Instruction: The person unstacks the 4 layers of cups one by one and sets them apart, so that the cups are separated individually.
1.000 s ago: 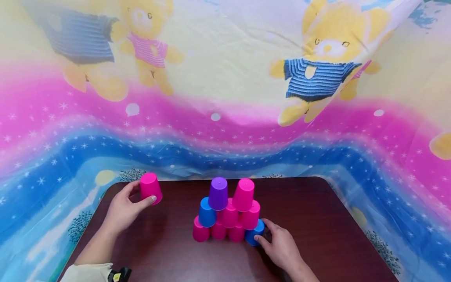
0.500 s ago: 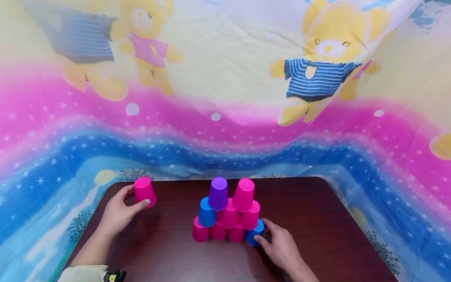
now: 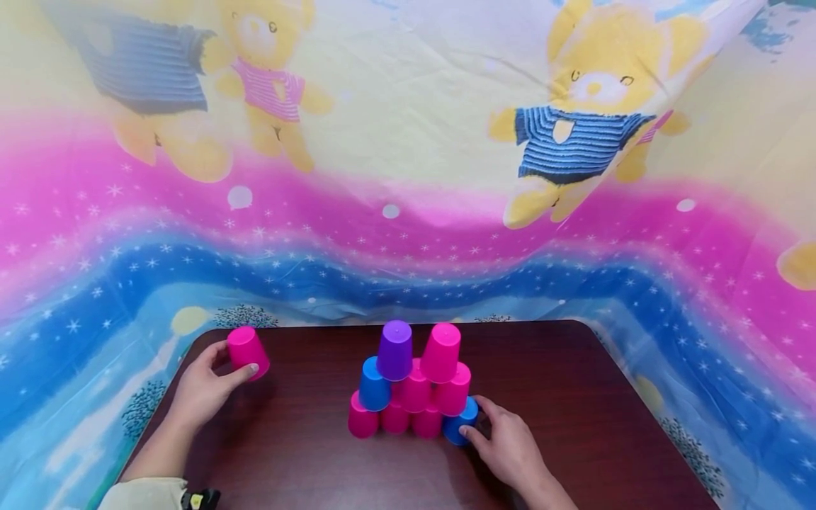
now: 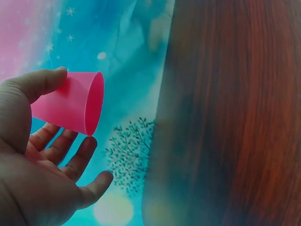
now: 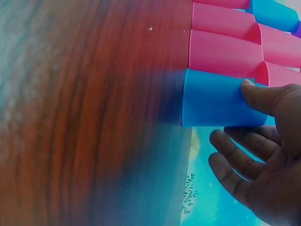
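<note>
By the back left corner of the desk, my left hand pinches a pink cup, apart from the pile. My right hand grips the pile's bottom blue cup, I guess to steady it; next calls for going gently.

Plastic first, smooth and thin-walled, on the pink cup, matt along the side, crisp at the rim; plastic again on the blue cup, evenly smooth, lit softly, hardly glossy; same smooth finish, by the look, on the purple cup and right through the stacked pink cups; now over to wood, or something grained like wood, on the table, streaky, polished to a soft sheen, catching a blurred reflection beside the blue cup; then cloth, seemingly, up on the backdrop, thin and matt, creased and gently rippled; and cloth once more on the sleeve, matt and soft-looking.
</note>
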Demonstrator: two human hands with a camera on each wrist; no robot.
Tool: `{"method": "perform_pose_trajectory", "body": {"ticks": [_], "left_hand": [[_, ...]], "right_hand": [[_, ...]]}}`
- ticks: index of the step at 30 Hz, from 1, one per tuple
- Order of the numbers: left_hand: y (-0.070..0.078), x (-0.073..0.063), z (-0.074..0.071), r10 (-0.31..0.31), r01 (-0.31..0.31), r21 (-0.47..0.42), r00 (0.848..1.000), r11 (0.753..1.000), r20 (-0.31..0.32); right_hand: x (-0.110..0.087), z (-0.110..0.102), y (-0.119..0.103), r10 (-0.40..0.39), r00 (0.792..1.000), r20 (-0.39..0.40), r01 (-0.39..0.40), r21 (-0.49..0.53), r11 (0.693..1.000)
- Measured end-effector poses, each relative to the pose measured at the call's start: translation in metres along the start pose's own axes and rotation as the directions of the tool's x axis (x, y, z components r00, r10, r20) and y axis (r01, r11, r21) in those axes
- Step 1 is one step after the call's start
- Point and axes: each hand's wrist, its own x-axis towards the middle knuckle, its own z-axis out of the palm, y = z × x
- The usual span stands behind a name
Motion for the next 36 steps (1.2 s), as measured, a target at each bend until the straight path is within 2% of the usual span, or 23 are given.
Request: {"method": "perform_pose_trajectory", "body": {"ticks": [10,17,27,36], "left_hand": [[-0.018,0.003,-0.004,-0.065,0.065,0.013,0.998,0.998,-0.002],[-0.029,0.006,-0.005,-0.083,0.083,0.018,0.996,0.996,0.011],[-0.048,0.005,-0.003,-0.154,0.154,0.043,0.988,0.987,0.012],[-0.061,0.007,-0.001,-0.162,0.162,0.107,0.987,0.981,-0.005]], "right_hand": [[0.0,0.0,-0.001,-0.009,1.0,-0.01,0.009,-0.008,1.0],[0.0,-0.001,-0.001,-0.008,1.0,-0.01,0.008,-0.014,1.0],[0.001,0.0,0.0,-0.002,1.0,-0.002,0.002,-0.016,1.0],[0.001,0.0,0.0,0.012,1.0,0.008,-0.012,-0.017,1.0]]}}
